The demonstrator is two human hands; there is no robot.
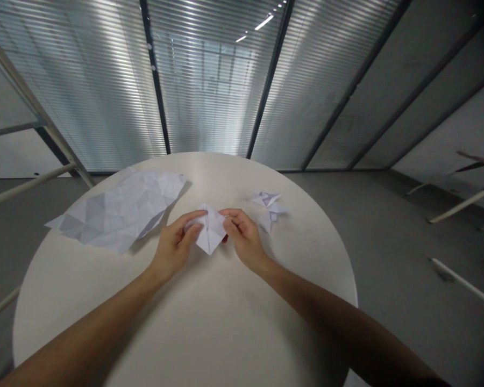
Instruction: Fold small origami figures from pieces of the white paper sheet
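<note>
Between my two hands is a small piece of folded white paper (pixel 212 231), roughly diamond-shaped, with a slit or fold edge running down its middle and a point toward me. My left hand (pixel 176 242) pinches its left edge between thumb and fingers. On the opposite edge, my right hand (pixel 244 236) grips the paper the same way, some of its fingers hidden behind it. Just beyond my right hand lies a folded paper figure (pixel 268 207) with several pointed flaps. A large creased paper sheet (pixel 121 209) covered in triangular folds rests to the left of my left hand.
Everything lies on a round white table (pixel 210 333). The creased sheet overhangs the table's left edge. Behind stands a glass wall with blinds (pixel 205 97). Pale frame bars (pixel 28 185) are at the left, and wooden furniture legs (pixel 463 207) at the right.
</note>
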